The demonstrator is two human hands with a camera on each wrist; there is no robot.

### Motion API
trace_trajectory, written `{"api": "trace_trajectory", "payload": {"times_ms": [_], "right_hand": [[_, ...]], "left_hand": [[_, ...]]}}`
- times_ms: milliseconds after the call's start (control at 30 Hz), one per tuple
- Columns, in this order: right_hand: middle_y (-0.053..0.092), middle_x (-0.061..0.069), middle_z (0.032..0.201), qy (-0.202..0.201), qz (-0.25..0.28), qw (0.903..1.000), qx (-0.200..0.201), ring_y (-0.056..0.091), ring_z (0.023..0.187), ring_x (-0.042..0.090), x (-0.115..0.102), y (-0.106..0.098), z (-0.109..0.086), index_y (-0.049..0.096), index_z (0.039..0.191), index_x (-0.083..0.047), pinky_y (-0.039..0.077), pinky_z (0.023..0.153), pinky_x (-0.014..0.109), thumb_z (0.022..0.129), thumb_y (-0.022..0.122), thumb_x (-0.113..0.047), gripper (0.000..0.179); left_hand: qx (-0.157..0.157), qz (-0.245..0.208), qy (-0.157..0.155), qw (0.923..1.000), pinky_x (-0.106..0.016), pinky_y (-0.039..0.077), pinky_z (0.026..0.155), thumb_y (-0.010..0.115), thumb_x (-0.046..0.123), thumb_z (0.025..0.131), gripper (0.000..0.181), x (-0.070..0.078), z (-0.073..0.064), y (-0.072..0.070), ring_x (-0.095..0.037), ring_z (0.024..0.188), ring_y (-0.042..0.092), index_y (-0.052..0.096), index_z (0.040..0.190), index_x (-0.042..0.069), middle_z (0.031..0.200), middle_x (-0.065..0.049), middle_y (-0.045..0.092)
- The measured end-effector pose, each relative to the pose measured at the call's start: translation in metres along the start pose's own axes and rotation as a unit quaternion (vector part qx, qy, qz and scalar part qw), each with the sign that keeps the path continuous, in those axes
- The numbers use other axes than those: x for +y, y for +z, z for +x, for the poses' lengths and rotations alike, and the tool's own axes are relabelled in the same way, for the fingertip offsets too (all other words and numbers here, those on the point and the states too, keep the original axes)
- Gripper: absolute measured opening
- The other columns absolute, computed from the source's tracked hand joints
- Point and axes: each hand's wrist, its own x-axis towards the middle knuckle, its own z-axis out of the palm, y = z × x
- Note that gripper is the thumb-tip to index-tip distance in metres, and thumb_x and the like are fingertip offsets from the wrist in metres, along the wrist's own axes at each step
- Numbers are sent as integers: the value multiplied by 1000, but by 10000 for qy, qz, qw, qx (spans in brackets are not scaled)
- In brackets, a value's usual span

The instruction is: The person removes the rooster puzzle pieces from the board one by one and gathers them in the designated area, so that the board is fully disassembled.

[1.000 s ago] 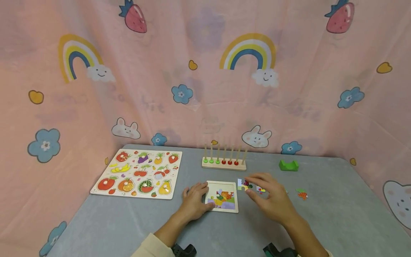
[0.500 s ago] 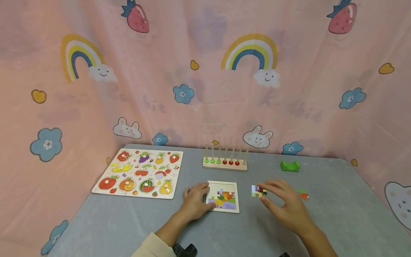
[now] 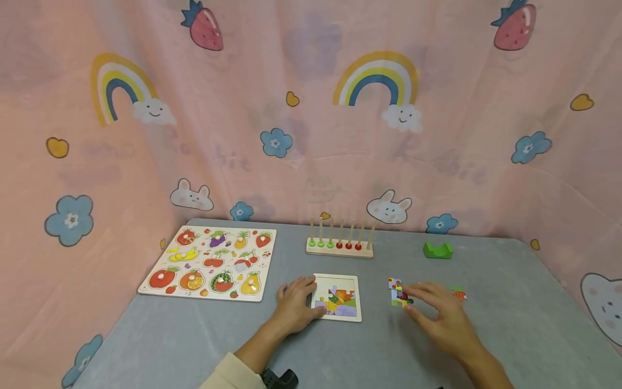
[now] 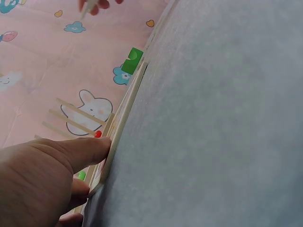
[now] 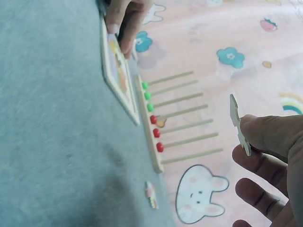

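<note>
In the head view, my left hand point(image 3: 293, 307) holds the left side of a small wooden jigsaw puzzle tray point(image 3: 359, 300), thumb over its rim. Several joined pieces point(image 3: 337, 302) fill the lower and right part of the tray. Right of it, my right hand point(image 3: 444, 319) pinches a jigsaw piece point(image 3: 399, 298) between thumb and fingertips; the right wrist view shows this piece point(image 5: 234, 111) edge-on, up off the table. Just behind it lies a loose piece point(image 3: 394, 283). Another loose piece point(image 3: 458, 293) shows partly behind the right hand.
A large fruit peg puzzle board point(image 3: 228, 300) lies at the left. Behind the tray stands a wooden peg rack point(image 3: 340, 252) with green and red beads. A green curved block point(image 3: 438, 250) sits at the back right, before a pink printed curtain point(image 3: 311, 178).
My right hand has moved right, away from the tray, and slightly nearer to me, with the pinched piece. The loose piece behind it now shows at its left. My left hand stays put.
</note>
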Motion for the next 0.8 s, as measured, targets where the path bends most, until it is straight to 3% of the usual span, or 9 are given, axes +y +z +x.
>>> {"api": "trace_trajectory", "payload": {"times_ms": [333,533,800], "right_hand": [[67,-1,106,-92,129,9998,-74,53,97,9,23,13,-13,73,106,-5,35,84,13,68,83,3,40],[67,-1,103,-243,141,9995,-110,56,97,13,35,20,-20,73,102,-3,32,88,12,65,83,5,39],[67,-2,102,-3,-31,9998,-196,59,97,18,42,23,-24,73,102,-5,28,91,9,67,83,4,37]], "left_hand": [[6,45,17,10000,-63,13,102,79,27,80,61,0,0,-1,-34,132,37,59,129,-2,141,-11,49],[29,59,21,10000,-63,13,102,79,27,79,61,0,0,-1,-34,132,38,59,129,-2,141,-11,49],[47,45,29,10000,-63,13,102,80,26,79,61,-1,0,0,-34,132,37,59,129,-2,140,-11,50]]}}
